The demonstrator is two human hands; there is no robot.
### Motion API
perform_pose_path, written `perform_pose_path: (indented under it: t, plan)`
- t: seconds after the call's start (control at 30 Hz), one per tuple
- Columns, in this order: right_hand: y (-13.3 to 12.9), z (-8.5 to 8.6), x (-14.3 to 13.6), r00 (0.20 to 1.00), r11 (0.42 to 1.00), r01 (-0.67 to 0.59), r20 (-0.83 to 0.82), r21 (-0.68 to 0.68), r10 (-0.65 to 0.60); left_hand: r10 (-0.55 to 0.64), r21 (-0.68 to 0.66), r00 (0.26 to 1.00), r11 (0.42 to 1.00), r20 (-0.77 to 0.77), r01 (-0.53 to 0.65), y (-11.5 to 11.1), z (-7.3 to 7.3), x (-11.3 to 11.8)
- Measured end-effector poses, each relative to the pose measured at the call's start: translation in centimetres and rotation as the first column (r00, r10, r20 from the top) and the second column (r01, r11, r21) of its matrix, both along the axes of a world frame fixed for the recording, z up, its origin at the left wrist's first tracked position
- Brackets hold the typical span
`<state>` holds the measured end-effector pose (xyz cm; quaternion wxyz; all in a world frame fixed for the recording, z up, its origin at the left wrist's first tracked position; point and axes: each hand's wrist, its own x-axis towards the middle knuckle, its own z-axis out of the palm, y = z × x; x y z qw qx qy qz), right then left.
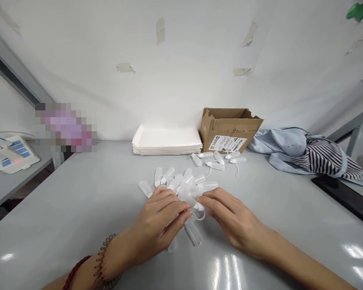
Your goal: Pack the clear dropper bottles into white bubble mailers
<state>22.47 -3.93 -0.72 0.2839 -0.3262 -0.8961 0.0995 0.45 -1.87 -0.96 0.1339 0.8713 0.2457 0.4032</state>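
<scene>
A loose pile of small translucent plastic squeeze bottles point(177, 181) with white tethered caps lies in the middle of the grey table. My left hand point(161, 217) reaches in from the left, thumb and forefinger pinched together on one of these bottles point(186, 196). From the other side my right hand point(232, 217) has its fingertips closed at the white cap end of that bottle; its thumb is mostly hidden. A looped cap strap point(202, 216) shows between the hands. Below it, another clear bottle point(194, 234) points toward me. My left hand covers part of the pile.
Several more bottles point(218, 159) lie farther back, before an open cardboard box point(226, 131). Left of the box is a stack of white padded envelopes point(167, 141). Folded cloth point(290, 149) and a black phone point(345, 197) are at right. A white-and-blue device point(18, 153) stands on the left surface.
</scene>
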Motion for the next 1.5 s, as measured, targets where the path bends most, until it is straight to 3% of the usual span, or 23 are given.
perform_pose_path:
  t: [0.2, 0.3, 0.47, 0.57, 0.93, 1.13, 1.23, 1.5]
  plan:
    - [0.1, 0.2, 0.1, 0.999, 0.999, 0.021, 0.03, 0.027, -0.022, -0.002, 0.022, 1.0, 1.0, 0.008, 0.002, 0.1, -0.3, 0.0]
    - [0.1, 0.5, 0.0, 0.994, 0.986, 0.041, 0.097, 0.16, -0.057, 0.002, 0.04, 1.0, 0.999, -0.011, -0.001, 0.1, -0.4, 0.0]
    - [-0.4, 1.3, -0.3, 0.963, 0.85, -0.028, 0.241, 0.526, -0.118, 0.051, 0.157, 0.995, 0.987, -0.089, -0.036, 0.0, -0.6, 0.1]
    - [-0.6, 1.5, -0.5, 0.958, 0.806, -0.06, 0.26, 0.589, -0.119, 0.076, 0.238, 0.989, 0.97, -0.13, -0.044, -0.1, -0.7, 0.3]
    - [-0.4, 0.7, -0.8, 0.977, 0.846, -0.071, 0.206, 0.528, -0.047, 0.076, 0.299, 0.984, 0.954, -0.16, -0.025, -0.1, -1.1, 0.5]
    - [-0.3, 0.2, -0.4, 0.999, 0.975, 0.02, 0.037, 0.22, -0.029, 0.059, 0.124, 0.997, 0.991, -0.05, -0.052, 0.0, -0.9, 0.2]
    - [-0.1, -0.3, -0.1, 0.998, 0.99, 0.037, -0.056, 0.135, -0.03, 0.051, 0.086, 0.999, 0.995, -0.006, -0.051, 0.1, -0.5, 0.0]
    - [-0.1, -0.8, -0.1, 0.992, 0.995, 0.022, -0.127, 0.093, -0.01, 0.025, 0.028, 1.0, 0.999, 0.014, -0.025, -0.2, -0.1, 0.0]
